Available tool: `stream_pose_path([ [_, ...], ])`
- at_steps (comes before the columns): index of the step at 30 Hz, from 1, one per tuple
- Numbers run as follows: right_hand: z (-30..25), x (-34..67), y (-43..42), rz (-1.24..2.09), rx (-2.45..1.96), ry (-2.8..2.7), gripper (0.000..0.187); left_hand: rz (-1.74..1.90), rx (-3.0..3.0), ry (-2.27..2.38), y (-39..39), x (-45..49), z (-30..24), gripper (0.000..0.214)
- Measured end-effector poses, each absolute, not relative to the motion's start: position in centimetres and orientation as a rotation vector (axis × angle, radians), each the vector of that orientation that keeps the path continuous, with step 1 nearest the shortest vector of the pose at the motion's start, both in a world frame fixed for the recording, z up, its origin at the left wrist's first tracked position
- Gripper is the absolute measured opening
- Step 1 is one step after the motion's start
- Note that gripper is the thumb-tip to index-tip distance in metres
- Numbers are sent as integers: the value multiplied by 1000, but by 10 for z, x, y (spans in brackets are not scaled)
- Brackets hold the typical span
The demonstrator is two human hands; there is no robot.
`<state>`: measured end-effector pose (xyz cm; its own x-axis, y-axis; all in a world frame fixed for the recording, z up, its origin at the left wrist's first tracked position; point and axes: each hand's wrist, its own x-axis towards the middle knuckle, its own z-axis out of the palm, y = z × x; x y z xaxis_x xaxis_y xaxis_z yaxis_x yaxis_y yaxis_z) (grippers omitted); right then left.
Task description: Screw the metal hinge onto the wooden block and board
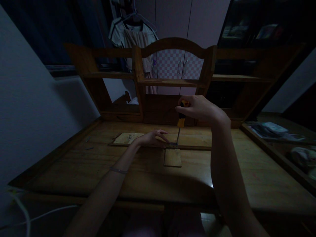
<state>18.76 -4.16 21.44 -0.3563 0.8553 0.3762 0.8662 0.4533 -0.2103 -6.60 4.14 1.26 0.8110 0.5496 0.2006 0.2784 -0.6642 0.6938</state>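
A: Grip first?
B: Right hand [195, 107] is closed around the handle of a screwdriver [181, 122], yellow and black, shaft pointing down.

A: Left?
B: Left hand [153, 138] is low, fingers stretched out to a small metal fitting [172, 143]. Can't tell whether it pinches the fitting or only presses on it; too dark there.

A: Key relation?
B: Fitting lies below the right hand's grip and a bit to the left. Screwdriver's long axis is steep, near upright, top leaning slightly right, tip at the fitting's right end. Can't make out whether it sits in a screw head. Fitting's long axis runs left to right, so across the shaft. Left hand is nearer to it; right hand is well above.

A: Under that?
B: Fitting is at the near edge of a long board [195, 141], which runs left to right. Small wooden piece [172, 158] lies flat on the near side of it, just beside the fitting. Whether the two are joined, unclear.

A: Further out?
B: All on a wooden desk [197, 187]. Shelf unit [170, 81] along the far side, hanging clothes [138, 39] behind. Dim light throughout.
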Motion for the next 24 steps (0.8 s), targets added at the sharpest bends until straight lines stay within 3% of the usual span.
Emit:
stream_pose_path([
  [8, 213, 185, -44, -49, -1408, -2273, 33, 524, 2315, 615, 42, -65, 11, 37],
  [17, 216, 190, -41, -39, -1461, -2313, 46, 510, 2289, 625, 39, -66, 16, 38],
  [24, 213, 186, -41, -95, -1445, -2307, 37, 517, 2316, 619, 40, -66, 14, 35],
])
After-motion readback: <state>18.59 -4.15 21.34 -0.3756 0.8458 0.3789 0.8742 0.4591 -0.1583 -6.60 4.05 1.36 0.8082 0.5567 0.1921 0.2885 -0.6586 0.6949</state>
